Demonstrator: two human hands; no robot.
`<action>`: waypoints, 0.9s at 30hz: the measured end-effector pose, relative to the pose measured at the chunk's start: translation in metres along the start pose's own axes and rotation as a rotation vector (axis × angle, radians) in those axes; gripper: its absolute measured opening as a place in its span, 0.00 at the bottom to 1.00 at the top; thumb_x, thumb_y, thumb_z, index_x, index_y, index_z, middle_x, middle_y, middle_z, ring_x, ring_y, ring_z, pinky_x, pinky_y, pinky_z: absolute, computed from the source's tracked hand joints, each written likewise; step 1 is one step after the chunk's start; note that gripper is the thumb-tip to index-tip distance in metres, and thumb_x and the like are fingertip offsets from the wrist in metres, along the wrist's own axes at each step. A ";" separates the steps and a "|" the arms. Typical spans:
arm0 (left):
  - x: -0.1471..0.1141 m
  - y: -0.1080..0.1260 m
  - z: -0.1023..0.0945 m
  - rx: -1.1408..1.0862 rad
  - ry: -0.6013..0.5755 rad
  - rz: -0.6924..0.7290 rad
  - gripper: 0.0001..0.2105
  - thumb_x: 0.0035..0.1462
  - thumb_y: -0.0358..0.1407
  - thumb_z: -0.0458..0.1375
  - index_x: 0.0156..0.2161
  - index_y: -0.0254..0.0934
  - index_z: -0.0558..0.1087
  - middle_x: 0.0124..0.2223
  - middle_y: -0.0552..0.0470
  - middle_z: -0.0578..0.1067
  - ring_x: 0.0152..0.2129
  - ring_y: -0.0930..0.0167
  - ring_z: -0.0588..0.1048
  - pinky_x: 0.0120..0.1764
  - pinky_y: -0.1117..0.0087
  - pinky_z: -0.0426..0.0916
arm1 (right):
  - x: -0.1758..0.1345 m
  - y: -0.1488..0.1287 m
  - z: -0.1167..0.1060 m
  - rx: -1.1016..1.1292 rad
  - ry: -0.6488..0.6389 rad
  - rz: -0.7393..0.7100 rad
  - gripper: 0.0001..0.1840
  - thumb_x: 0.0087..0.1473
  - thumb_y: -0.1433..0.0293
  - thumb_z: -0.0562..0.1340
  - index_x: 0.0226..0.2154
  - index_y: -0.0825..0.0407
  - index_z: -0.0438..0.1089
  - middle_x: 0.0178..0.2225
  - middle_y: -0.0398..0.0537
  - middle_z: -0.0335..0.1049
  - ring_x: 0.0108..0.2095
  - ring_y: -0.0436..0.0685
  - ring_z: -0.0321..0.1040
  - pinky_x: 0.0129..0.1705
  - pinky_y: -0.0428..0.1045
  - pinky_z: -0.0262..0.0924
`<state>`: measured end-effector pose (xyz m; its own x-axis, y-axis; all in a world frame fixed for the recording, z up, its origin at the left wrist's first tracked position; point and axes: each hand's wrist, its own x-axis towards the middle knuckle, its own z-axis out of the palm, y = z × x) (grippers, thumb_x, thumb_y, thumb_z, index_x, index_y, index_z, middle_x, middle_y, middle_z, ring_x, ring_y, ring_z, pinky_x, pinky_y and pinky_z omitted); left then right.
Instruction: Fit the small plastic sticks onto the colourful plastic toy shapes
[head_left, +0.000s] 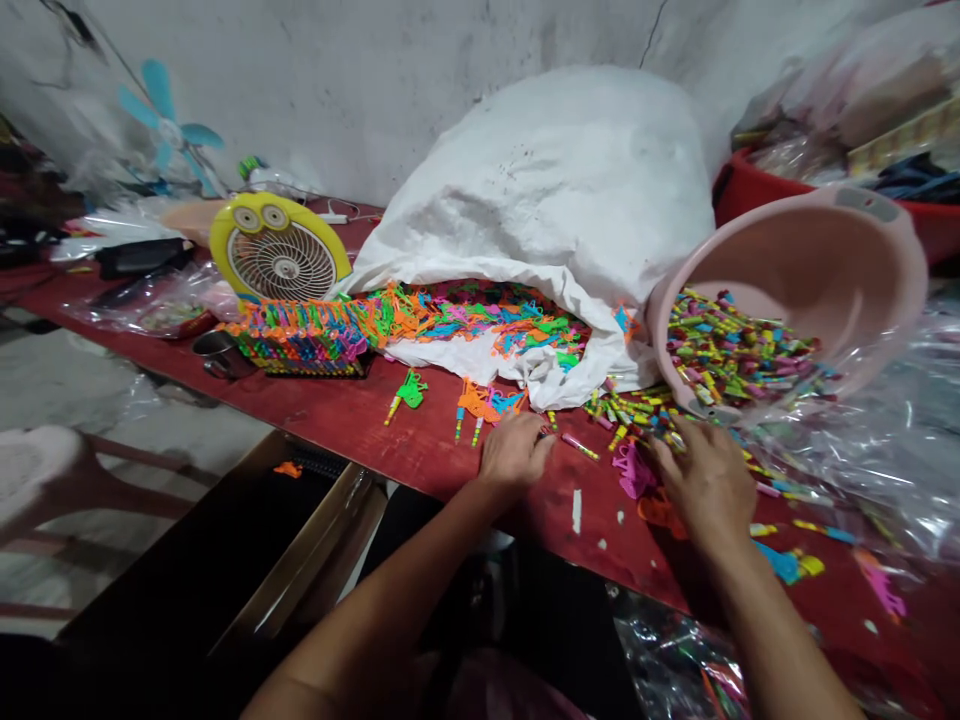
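My left hand (pixel 516 450) rests low over the red table with its fingers curled together, and what is in them is too small to make out. Just beyond it lie orange plastic pieces (pixel 477 398) and blue ones, some with striped sticks attached. My right hand (pixel 709 485) reaches to the loose striped sticks (pixel 630 412) at the tub's mouth, thumb and fingers apart, fingertips partly blurred. Beside its thumb is a pink plastic piece (pixel 632 470). A single pink-and-yellow stick (pixel 580 446) lies between the hands. A green piece on a stick (pixel 410 388) lies farther left.
A white sack (pixel 570 170) spills colourful pieces behind the hands. The pink tub (pixel 787 225) lies tipped, holding many sticks. At left stand a filled rack (pixel 300 340), a metal cup (pixel 219 355) and a yellow fan (pixel 281 250). Clear plastic (pixel 885 450) covers the right side.
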<state>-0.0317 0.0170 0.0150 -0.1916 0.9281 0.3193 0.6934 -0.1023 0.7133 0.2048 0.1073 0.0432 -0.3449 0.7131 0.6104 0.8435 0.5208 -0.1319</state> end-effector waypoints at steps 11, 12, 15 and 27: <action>-0.002 -0.021 -0.033 0.503 0.027 -0.274 0.11 0.65 0.36 0.51 0.40 0.35 0.76 0.46 0.43 0.77 0.48 0.58 0.70 0.52 0.54 0.58 | 0.029 -0.105 0.052 -0.165 -0.475 -0.155 0.13 0.64 0.65 0.56 0.41 0.55 0.72 0.40 0.57 0.71 0.43 0.64 0.67 0.43 0.53 0.53; -0.002 -0.024 -0.037 0.507 0.048 -0.309 0.11 0.65 0.36 0.51 0.40 0.35 0.76 0.45 0.43 0.77 0.48 0.58 0.69 0.51 0.54 0.59 | 0.032 -0.109 0.056 -0.179 -0.480 -0.162 0.12 0.64 0.68 0.55 0.41 0.56 0.71 0.39 0.57 0.71 0.42 0.63 0.67 0.42 0.54 0.53; -0.005 -0.033 -0.045 0.464 0.114 -0.333 0.10 0.65 0.35 0.51 0.40 0.36 0.75 0.46 0.43 0.77 0.48 0.57 0.69 0.49 0.54 0.59 | 0.037 -0.104 0.061 -0.179 -0.496 -0.211 0.12 0.64 0.73 0.52 0.41 0.55 0.71 0.38 0.55 0.71 0.40 0.62 0.68 0.40 0.53 0.53; -0.013 -0.036 -0.005 -0.202 0.262 -0.281 0.05 0.59 0.36 0.58 0.40 0.40 0.71 0.28 0.53 0.71 0.27 0.68 0.68 0.33 0.68 0.58 | 0.106 -0.064 0.032 0.010 -0.213 -0.309 0.17 0.63 0.63 0.55 0.48 0.52 0.71 0.41 0.54 0.70 0.40 0.61 0.67 0.39 0.52 0.59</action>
<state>-0.0574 0.0068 -0.0122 -0.5413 0.8103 0.2246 0.4441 0.0488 0.8946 0.1013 0.1645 0.0912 -0.6614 0.6029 0.4461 0.6826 0.7304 0.0249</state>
